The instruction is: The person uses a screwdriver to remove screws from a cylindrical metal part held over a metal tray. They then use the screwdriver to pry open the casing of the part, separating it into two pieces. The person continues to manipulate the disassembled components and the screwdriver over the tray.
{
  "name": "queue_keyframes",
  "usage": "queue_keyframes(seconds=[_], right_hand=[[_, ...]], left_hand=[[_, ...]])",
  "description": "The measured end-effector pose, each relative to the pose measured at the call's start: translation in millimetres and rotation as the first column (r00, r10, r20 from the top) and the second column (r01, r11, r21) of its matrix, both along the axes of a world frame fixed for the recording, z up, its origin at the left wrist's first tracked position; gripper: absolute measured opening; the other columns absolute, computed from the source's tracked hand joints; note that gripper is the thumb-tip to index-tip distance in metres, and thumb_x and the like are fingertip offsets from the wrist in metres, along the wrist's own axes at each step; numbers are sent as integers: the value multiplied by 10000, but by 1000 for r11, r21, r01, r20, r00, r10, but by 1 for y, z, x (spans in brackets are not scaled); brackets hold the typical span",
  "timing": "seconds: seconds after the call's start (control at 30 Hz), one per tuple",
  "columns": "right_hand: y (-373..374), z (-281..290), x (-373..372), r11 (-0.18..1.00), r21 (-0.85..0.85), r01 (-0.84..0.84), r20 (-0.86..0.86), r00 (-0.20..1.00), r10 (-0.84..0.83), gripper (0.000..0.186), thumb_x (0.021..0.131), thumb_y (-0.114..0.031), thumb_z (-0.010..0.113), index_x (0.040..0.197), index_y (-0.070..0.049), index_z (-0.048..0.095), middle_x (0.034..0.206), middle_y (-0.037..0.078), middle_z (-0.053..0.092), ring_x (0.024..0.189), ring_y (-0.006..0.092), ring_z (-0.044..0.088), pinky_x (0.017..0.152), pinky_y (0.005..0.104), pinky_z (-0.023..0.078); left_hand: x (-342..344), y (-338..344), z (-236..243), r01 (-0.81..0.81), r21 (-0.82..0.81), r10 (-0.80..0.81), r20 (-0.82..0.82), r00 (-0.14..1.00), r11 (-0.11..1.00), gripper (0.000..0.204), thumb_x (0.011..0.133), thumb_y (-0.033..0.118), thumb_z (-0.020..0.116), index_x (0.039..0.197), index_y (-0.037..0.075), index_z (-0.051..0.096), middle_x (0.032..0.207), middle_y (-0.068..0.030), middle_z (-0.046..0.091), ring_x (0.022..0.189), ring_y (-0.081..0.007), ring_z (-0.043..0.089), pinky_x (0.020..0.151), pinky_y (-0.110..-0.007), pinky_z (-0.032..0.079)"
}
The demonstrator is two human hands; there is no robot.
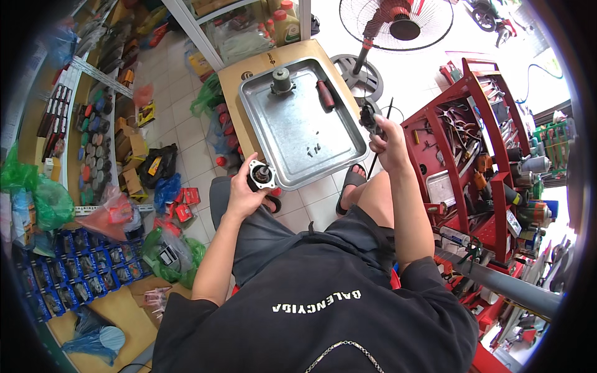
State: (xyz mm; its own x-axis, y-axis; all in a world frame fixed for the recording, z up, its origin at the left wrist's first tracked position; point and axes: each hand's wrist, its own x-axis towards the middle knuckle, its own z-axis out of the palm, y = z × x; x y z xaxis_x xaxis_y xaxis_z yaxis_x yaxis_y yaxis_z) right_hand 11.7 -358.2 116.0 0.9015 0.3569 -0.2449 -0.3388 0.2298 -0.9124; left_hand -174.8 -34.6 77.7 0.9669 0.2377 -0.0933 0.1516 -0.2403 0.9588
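My left hand (244, 194) grips a round metal housing (262, 174) with a pale flange and a shaft in its dark middle, beside the tray's near left corner. My right hand (390, 142) is raised off the tray's right edge, its fingers closed round a black tool (369, 117) whose kind I cannot make out. A thin black rod or hose shows behind that hand. In the metal tray (292, 140) stand a grey cylindrical motor part (282, 81) at the back and a red-handled screwdriver (325, 94) at the back right. Several small dark screws (313, 150) lie nearer me.
Cardboard (239, 102) lies under the tray. A red tool cart (460, 155) full of hand tools stands to the right, and a floor fan (404, 28) beyond the tray. Shelves of parts and plastic bags (53, 202) crowd the left. My sandalled feet are below the tray.
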Motion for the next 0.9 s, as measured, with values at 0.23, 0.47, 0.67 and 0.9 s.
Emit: queue_keyframes(seconds=[0.23, 0.47, 0.67, 0.9], right_hand=[[71, -44, 16, 346, -930, 123, 278, 852, 443, 637, 744, -540, 810, 971, 53, 757, 1001, 211, 730, 937, 318, 727, 851, 402, 571], [78, -50, 11, -14, -987, 158, 111, 749, 653, 545, 726, -441, 807, 1004, 23, 749, 1106, 233, 656, 953, 365, 713, 834, 437, 586], [72, -50, 2, -15, -991, 135, 96, 776, 623, 485, 766, -390, 818, 1004, 27, 747, 1132, 238, 640, 951, 376, 714, 830, 459, 584], [74, -13, -34, 573, -814, 93, 434, 752, 496, 400, 834, -338, 804, 1066, -16, 754, 956, 163, 720, 959, 358, 710, 836, 449, 547]], left_hand=[[-3, 11, -42, -1, -568, 80, 115, 990, 823, 802, 832, 18, 838, 1502, -42, 401, 1152, -112, 669, 1065, -223, 678, 987, -365, 525], [-25, 4, -57, -33, -724, 99, 49, 994, 689, 741, 869, -30, 781, 1503, -37, 398, 1149, -131, 658, 1072, -237, 675, 979, -376, 540], [-18, -1, -50, -6, -744, 71, 55, 996, 668, 762, 863, -33, 783, 1513, -36, 385, 1149, -131, 661, 1072, -235, 673, 970, -378, 549], [-6, -24, -11, 6, -335, 13, 54, 998, 942, 827, 776, -64, 812, 1507, 17, 436, 1087, -66, 703, 1014, -156, 682, 932, -314, 545]])
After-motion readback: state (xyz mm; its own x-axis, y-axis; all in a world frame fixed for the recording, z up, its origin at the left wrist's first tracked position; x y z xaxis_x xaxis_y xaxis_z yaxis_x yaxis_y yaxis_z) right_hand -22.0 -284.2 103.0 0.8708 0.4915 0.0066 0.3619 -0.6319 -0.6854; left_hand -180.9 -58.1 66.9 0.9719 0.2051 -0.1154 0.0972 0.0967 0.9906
